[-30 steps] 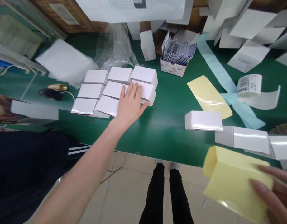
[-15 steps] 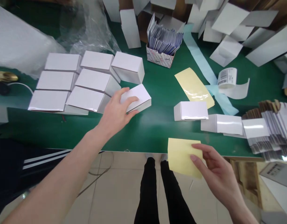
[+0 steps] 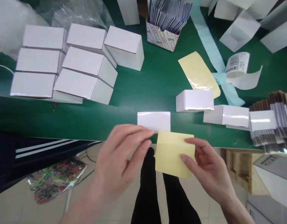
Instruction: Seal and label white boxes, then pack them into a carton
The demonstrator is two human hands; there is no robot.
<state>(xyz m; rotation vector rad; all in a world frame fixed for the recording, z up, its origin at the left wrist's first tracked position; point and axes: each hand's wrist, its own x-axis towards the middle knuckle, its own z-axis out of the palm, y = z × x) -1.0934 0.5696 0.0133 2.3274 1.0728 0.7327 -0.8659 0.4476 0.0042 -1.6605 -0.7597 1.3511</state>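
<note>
My right hand (image 3: pixel 208 168) pinches a square yellow sheet (image 3: pixel 174 154) between thumb and fingers, over the table's front edge. Left of that sheet is my left hand (image 3: pixel 124 155), slightly blurred, its thumb and fingertips close together near the sheet's upper left corner. Whether those fingertips hold anything is too small to tell. Just beyond them a white box (image 3: pixel 154 120) lies near the edge of the green table (image 3: pixel 155 84). Another white box (image 3: pixel 198 100) stands to its right, partly over a glossy yellow sheet (image 3: pixel 197 73).
Several white boxes (image 3: pixel 80 82) form rows at the left. A patterned box (image 3: pixel 162 35) of packets stands at the back, with a label roll (image 3: pixel 238 63) and blue strip (image 3: pixel 210 46) to its right. Flattened cartons (image 3: pixel 265 121) lie at far right. A person's dark sleeve (image 3: pixel 7 158) shows at left.
The white box that my left hand held beside the rows now lies near the table's front edge. My left hand has let go of it and moved to the yellow sheet. The view has shifted.
</note>
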